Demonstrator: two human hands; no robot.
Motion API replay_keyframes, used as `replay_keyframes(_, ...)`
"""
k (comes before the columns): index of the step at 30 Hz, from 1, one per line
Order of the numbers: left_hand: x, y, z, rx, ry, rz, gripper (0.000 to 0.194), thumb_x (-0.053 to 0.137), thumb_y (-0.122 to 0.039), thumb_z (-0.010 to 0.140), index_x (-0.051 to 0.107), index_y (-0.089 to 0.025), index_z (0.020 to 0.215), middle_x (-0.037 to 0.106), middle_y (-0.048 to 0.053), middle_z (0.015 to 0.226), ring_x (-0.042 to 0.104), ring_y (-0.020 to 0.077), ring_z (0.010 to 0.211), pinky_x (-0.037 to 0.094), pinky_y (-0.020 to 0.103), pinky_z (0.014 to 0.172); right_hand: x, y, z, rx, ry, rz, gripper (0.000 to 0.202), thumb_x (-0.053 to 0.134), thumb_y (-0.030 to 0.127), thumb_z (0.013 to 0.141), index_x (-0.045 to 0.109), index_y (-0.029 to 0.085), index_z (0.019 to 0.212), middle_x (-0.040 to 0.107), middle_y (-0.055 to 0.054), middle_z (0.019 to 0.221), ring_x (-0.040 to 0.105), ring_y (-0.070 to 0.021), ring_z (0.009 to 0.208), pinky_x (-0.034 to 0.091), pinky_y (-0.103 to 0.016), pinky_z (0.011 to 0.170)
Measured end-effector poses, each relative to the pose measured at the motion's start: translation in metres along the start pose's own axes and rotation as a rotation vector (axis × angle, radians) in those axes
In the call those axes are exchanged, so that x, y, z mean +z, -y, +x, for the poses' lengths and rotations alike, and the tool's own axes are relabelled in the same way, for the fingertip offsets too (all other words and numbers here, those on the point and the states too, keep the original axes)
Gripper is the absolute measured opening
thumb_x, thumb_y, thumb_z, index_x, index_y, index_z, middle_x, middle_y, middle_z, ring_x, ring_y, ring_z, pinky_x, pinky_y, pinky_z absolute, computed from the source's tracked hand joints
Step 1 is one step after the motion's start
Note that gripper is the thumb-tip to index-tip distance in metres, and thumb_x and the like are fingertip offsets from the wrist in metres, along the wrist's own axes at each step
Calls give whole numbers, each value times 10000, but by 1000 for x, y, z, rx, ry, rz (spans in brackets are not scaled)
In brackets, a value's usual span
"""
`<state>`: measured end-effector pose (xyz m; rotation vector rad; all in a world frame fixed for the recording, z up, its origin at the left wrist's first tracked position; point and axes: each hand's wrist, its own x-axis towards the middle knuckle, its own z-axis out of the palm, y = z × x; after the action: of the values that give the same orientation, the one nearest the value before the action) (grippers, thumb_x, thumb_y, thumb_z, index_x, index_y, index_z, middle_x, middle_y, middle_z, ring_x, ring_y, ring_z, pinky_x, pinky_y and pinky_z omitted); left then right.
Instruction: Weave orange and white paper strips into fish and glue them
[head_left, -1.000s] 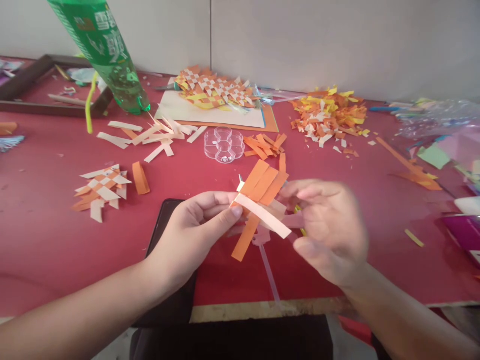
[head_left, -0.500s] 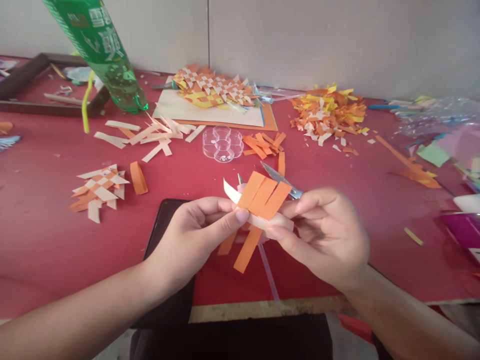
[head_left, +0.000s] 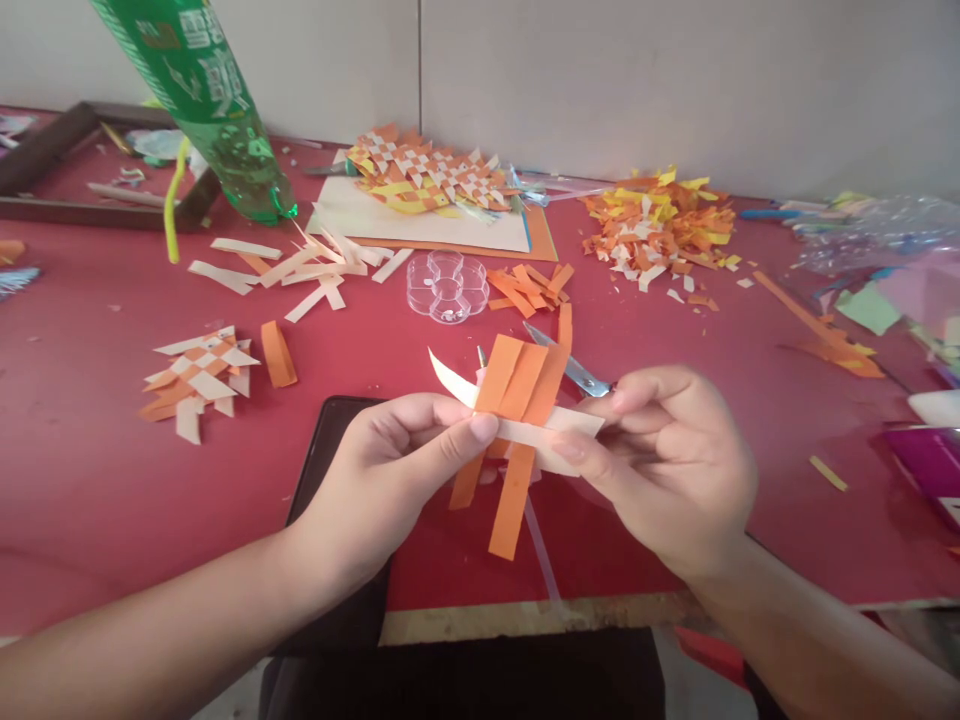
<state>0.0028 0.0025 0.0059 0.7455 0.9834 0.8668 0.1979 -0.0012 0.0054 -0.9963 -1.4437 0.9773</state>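
Observation:
Between my hands, above the table's front edge, is a piece of woven paper strips, orange strips crossed by cream ones. My left hand pinches its left side between thumb and fingers. A cream strip end curls out past those fingertips. My right hand pinches the cream strips at the right side, thumb in front. Orange strip ends hang below. Just behind the right fingers lie metal scissors, their handles hidden by the hand.
A woven paper fish lies left, near a dark phone-like slab. Behind are loose cream strips, a clear flower-shaped box, orange strips, a heap of paper scraps and a green bottle.
The woven piece has turned more upright, its orange strips tipping left at the top and swinging right below. My right hand has shifted slightly right, and more of the cream strips shows.

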Motion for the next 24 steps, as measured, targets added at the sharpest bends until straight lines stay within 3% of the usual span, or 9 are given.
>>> replay_keyframes(9,-1,0,-3,47,52,80,199,717,-346,835,725,-196,705,621,-42,592,523,64,569,433,181,586,1,1,0,6,60,15,348,728,121,777,523,304,991,748,34,843,733,-172,645,621,-261,496)
replay_keyframes(15,3,-2,-2,101,117,119,91,727,-258,832,784,-230,767,764,-25,772,666,81,732,506,144,726,1,-1,-5,63,125,55,451,733,101,776,484,322,1081,750,46,951,754,-182,762,653,-269,599)
replay_keyframes(18,2,0,-1,123,108,156,71,740,-266,818,788,-242,771,773,-24,776,676,89,726,517,145,707,1,-1,-6,86,120,41,422,721,95,787,485,299,1071,747,38,946,755,-183,778,662,-285,676)
replay_keyframes(21,1,2,-1,110,116,158,84,737,-281,820,787,-231,774,760,-12,731,670,97,679,526,156,658,1,1,-3,130,103,16,391,748,116,770,487,284,1007,754,54,861,751,-159,709,645,-227,620)
replay_keyframes(24,-1,3,-2,65,179,4,131,664,-301,883,780,-245,908,773,6,867,709,146,814,567,219,759,-1,3,1,185,65,69,386,769,144,756,503,286,997,762,65,856,750,-149,712,636,-208,596)
